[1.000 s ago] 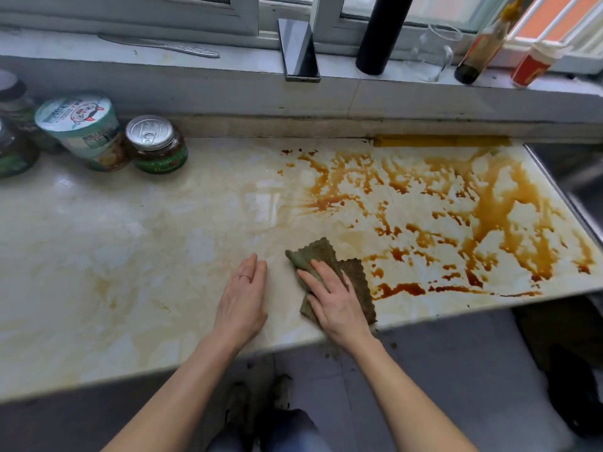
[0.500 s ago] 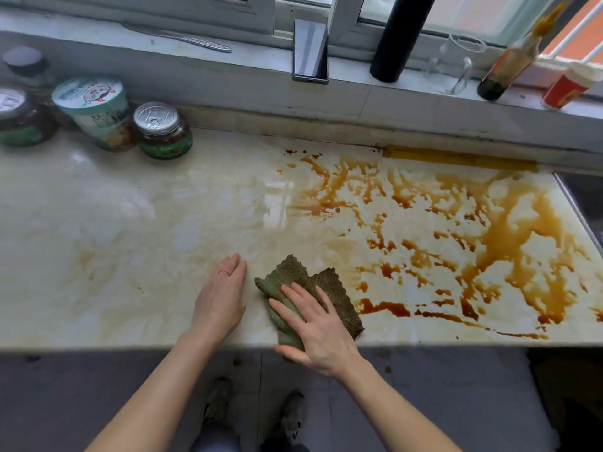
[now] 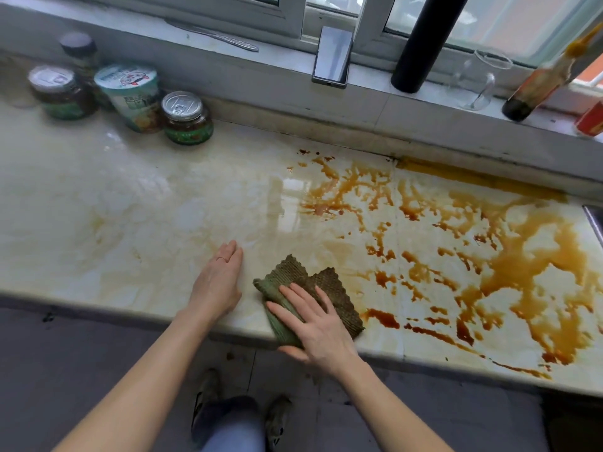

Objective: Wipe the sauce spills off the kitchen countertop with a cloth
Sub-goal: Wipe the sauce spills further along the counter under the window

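Note:
A green-brown woven cloth lies crumpled at the front edge of the pale marble countertop. My right hand presses flat on it with straight fingers, the thumb hanging just past the counter edge. My left hand rests flat on the bare counter a little to the cloth's left. Brown sauce spills streak the right half of the counter, from the back wall to the front edge, starting right beside the cloth.
Two lidded jars, a paper tub and a dark bottle stand at the back left. On the window sill are a phone, a black cylinder, a glass, a sauce bottle and a red cup. A sink rim is at the right.
My right hand has slid the cloth leftward along the front edge, away from the spills. My left hand stayed flat on the counter. The camera view shifted.

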A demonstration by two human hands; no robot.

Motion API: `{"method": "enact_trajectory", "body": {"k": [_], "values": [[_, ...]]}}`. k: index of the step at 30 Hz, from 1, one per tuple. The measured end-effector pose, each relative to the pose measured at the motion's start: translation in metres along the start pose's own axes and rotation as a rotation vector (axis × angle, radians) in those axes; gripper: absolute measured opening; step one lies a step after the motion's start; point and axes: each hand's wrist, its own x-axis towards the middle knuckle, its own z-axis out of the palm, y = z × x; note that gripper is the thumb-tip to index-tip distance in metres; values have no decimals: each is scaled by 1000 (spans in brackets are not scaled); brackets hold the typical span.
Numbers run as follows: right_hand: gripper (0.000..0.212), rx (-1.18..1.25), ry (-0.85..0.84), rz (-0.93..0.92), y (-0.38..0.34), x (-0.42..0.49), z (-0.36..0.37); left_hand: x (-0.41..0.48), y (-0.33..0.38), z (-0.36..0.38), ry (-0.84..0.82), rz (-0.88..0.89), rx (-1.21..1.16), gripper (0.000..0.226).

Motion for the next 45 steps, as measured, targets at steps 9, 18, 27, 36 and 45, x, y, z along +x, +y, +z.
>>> {"method": "enact_trajectory", "body": {"k": [9, 18, 27, 36, 45], "values": [[73, 214, 97, 156, 60, -92, -10, -1, 9, -3, -33, -45, 7, 69], [52, 303, 241, 189, 38, -37, -11, 0, 14, -3, -60, -85, 4, 70], [52, 176, 108, 471, 96, -13, -19, 0, 14, -4, -90, -87, -1, 71], [54, 116, 12, 255, 46, 33, -13, 3, 9, -6, -105, -83, -44, 70], [50, 209, 107, 608, 59, 42, -19, 3, 10, -8, -122, -72, -37, 72]]}}
